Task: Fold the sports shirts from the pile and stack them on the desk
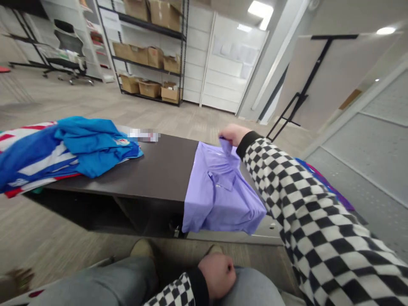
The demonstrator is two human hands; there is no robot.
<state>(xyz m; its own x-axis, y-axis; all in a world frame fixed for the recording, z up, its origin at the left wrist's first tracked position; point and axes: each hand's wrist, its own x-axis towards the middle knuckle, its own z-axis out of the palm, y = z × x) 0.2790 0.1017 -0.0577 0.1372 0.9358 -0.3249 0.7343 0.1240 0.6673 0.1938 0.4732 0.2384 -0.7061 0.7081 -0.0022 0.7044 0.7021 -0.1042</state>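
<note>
A lavender collared shirt [200, 182] lies folded over the right part of the dark cabinet top, its lower part hanging over the front edge. The collar and placket face up near its middle. At the far edge, my right hand [235, 134] pinches a piece of the shirt and lifts it off the surface; the fingertips are partly hidden by the fabric. Down by my knee, my left hand [218, 274] rests curled in a loose fist, away from the shirt, with nothing visible in it.
On the left of the dark cabinet [159, 170] lies a heap of blue, red and white jerseys [92, 144]. A blurred small item [143, 135] sits behind them. More coloured cloth [331, 182] shows beyond my right arm. Shelves with cardboard boxes [149, 87] stand behind.
</note>
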